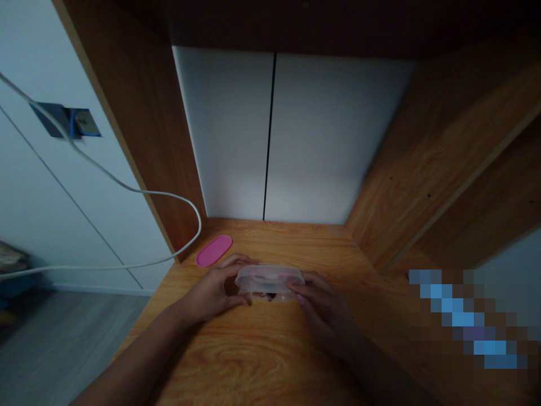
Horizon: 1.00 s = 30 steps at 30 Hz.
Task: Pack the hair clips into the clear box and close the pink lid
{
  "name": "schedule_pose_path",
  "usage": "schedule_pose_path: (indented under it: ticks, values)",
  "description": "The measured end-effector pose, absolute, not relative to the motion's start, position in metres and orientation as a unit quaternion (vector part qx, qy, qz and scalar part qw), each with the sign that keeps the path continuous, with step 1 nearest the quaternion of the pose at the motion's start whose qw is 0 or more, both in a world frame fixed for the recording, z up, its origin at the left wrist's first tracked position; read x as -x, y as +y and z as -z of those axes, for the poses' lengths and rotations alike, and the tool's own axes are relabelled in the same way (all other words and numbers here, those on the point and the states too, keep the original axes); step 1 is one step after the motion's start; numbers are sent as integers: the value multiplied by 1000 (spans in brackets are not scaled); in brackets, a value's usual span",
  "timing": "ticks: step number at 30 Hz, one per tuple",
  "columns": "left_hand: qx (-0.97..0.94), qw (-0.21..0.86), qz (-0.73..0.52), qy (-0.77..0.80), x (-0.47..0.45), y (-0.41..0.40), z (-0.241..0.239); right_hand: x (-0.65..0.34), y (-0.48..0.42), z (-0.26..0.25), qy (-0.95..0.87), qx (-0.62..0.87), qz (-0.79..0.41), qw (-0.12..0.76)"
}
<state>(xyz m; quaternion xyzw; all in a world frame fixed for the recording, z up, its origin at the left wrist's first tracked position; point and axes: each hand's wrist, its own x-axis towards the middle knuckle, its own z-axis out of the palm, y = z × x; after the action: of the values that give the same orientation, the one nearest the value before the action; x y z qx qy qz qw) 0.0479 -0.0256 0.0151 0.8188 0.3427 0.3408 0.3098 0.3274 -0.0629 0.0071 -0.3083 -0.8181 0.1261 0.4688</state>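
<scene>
A translucent plastic container (270, 276), long with rounded ends, is held between my two hands over the wooden desk. My left hand (215, 290) curves round its left end, fingers at the far side and thumb at the near side. At the opposite end, my right hand (323, 304) grips with its fingers on the rim and side. Something small and dark (271, 296) shows through the lower part of the container; I cannot make out what it is. Beyond my left hand, a pink oval lid (214, 251) lies flat on the desk.
The wooden desk (236, 361) is enclosed by a brown panel (147, 113) on the left, another (406, 158) on the right and a white back wall (236, 141). A white cable (169, 194) loops across the left side. A pixelated patch covers the lower right.
</scene>
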Motion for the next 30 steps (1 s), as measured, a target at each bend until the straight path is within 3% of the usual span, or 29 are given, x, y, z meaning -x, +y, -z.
schedule_pose_path:
  ticks: [9,17,30]
  values:
    - [-821,321,-344,323,-45,-23,-10,-327,-63,-9,-832,289,-113,459]
    - [-845,273,-346,301,-45,-27,-20,-328,-68,-15,-833,256,-73,484]
    - [-832,164,-393,355,-51,-28,-6,-328,-71,-3,-826,344,-83,439]
